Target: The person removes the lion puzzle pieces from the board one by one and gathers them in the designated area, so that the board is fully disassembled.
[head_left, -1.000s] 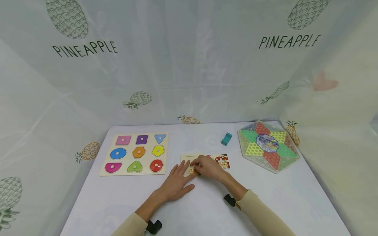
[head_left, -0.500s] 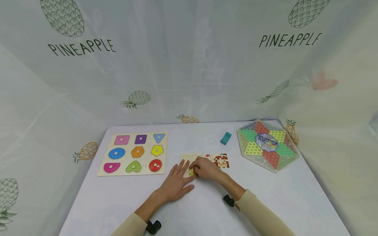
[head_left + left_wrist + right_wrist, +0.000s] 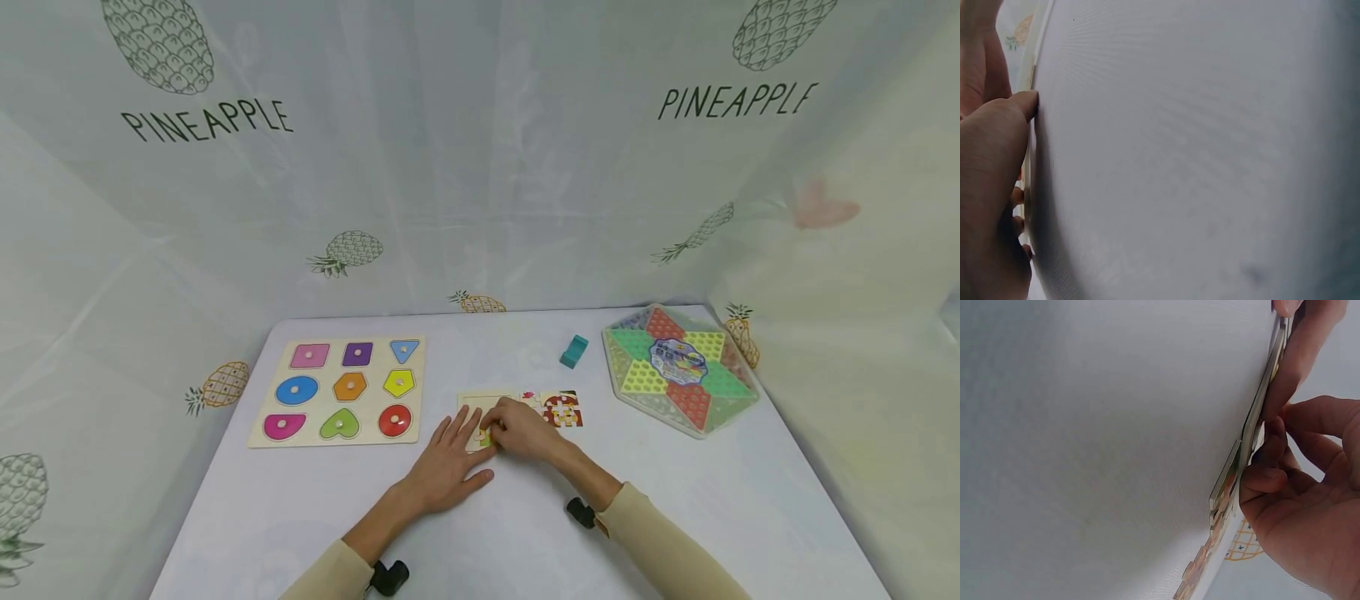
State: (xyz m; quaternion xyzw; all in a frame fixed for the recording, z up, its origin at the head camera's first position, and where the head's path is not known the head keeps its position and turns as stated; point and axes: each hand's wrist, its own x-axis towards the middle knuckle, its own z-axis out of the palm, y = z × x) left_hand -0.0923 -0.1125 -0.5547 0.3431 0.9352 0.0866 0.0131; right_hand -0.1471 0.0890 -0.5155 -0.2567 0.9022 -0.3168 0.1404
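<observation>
A light wooden jigsaw puzzle board lies at mid-table, with a few colourful pieces in its near part beside my fingers. My left hand lies flat with fingers spread over the board's near left corner. My right hand is over the board, fingers curled and thumb and index fingertips together at a puzzle piece, mostly hidden under them. In the right wrist view those fingertips meet right at the board's surface, beside a finger of the left hand. Several loose red, yellow and white jigsaw pieces lie against the board's right side.
A wooden shape board with coloured knobbed shapes lies to the left. Behind the puzzle sits a small teal block. A hexagonal Chinese checkers board lies at the back right. A pineapple-print curtain hangs behind the table.
The right fingertips have shifted slightly left and down over the board, and the reddish piece seen under them earlier is now covered. The left hand stays in place.
</observation>
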